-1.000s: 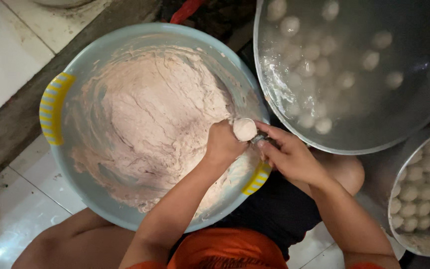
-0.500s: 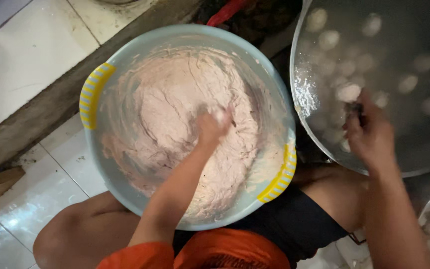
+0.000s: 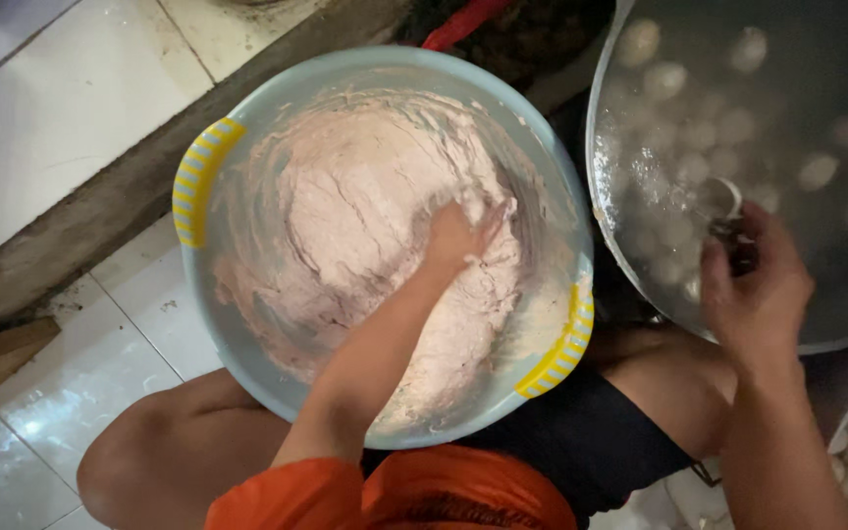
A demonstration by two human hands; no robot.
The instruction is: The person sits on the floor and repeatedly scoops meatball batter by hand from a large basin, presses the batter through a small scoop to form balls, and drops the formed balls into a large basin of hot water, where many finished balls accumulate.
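Left hand (image 3: 458,236) sunk into pinkish paste (image 3: 345,216) in the light blue basin (image 3: 247,344), fingers curled, scooping a portion. Right hand (image 3: 753,285) over the metal pot (image 3: 640,285), fingers pinched on a spoon (image 3: 720,201) dipped among floating white balls (image 3: 817,172).
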